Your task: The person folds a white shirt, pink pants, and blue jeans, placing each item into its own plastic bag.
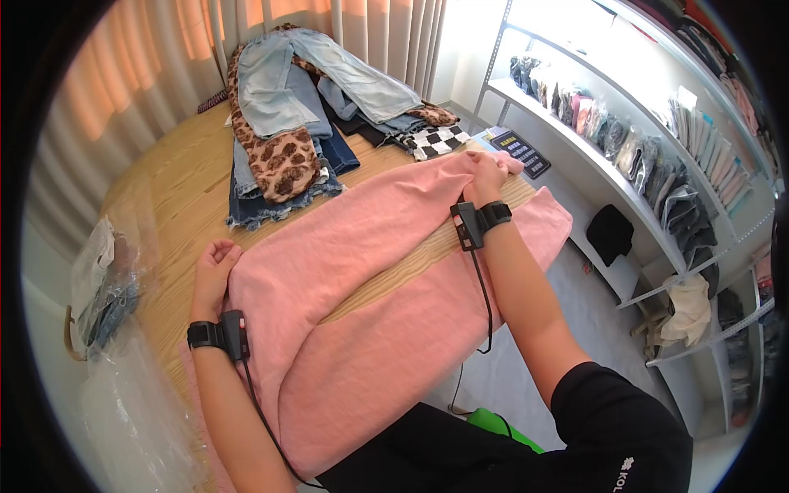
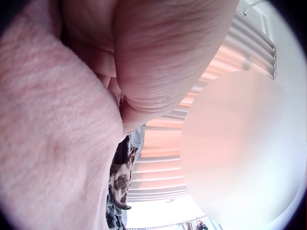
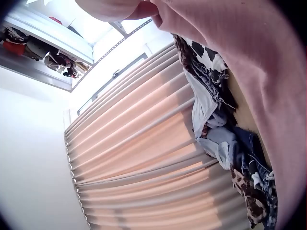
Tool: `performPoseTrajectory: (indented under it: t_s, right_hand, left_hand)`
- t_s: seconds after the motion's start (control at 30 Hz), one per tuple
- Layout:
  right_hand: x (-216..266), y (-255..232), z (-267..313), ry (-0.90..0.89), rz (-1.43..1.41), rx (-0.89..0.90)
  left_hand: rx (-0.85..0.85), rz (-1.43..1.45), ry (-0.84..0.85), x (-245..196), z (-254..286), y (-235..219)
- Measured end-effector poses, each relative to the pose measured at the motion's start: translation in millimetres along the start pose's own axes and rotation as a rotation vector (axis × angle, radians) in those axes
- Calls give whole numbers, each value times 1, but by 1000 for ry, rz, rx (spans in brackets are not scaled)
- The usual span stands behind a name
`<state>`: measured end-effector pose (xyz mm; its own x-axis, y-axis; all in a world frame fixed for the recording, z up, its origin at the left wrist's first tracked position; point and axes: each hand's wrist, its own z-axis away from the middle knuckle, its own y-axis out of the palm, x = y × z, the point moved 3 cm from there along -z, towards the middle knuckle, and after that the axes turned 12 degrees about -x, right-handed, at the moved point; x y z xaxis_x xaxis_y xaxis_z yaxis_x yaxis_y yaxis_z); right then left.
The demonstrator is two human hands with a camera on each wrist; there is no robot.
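Note:
A pair of pink trousers (image 1: 353, 234) stretches across the wooden table, one leg above the other with a strip of wood between them. My left hand (image 1: 215, 264) holds the garment's left edge with curled fingers. In the left wrist view, pink cloth (image 2: 53, 129) runs close beside the thumb side of that hand (image 2: 163, 57), which hides part of the fingers. At the upper right, my right hand (image 1: 488, 177) grips the end of the upper leg, the cloth bunching under the fingers. The lower leg's end (image 1: 549, 220) reaches past the table's edge.
Behind the trousers lies a pile of jeans (image 1: 275, 86) with leopard-print trim. A checkered cloth (image 1: 436, 142) and a dark printed pad (image 1: 521, 154) are near the right edge. Clear plastic bags (image 1: 123, 403) hang at left. Shelves (image 1: 592, 144) of bagged clothes stand right.

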<state>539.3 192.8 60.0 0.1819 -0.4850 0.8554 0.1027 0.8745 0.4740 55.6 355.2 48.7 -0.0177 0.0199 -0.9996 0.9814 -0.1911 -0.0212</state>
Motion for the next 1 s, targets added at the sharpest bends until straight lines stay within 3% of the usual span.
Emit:
performPoseTrajectory:
  t_s: [0.1,0.23,0.3,0.33,0.47,0.53,0.57,0.63,0.67,0.73,0.83,0.9,0.97,1.0]
  right_hand:
    - [-4,5,-5,-106,-59,125]
    - [-14,11,-21,-291,-264,112]
    - [-40,4,-55,17,-212,154]
    - [-38,2,-51,73,-207,79]
    - [-20,5,-25,98,-132,37]
    - [8,13,9,-245,-245,255]
    - [14,12,14,-245,-245,258]
    - [10,26,45,18,70,1109]
    - [17,25,63,23,67,1114]
    - [16,21,97,316,216,1199]
    - [4,24,75,219,132,1116]
    - [13,23,45,-82,-91,728]
    - [10,11,3,-198,-231,151]
    - [4,6,-17,-198,-231,149]
  left_hand:
    - [-11,3,1,-1,0,1]
    - [-8,4,6,-2,1,1]
    - [1,7,2,-2,2,1]
    - [-9,-3,10,-3,2,1]
    - [-13,-1,15,-3,1,1]
    - [-16,-2,6,-5,3,2]
    - [-22,-1,-2,-5,4,3]
    - [-19,-10,3,-4,3,2]
    - [-14,-22,7,-5,3,2]
    - [-31,-16,-6,-8,5,3]
    - [-30,3,-6,-5,4,3]
    - [-17,6,0,-2,1,1]
    - [-9,6,5,0,-1,0]
    - [-7,6,5,-1,-1,0]
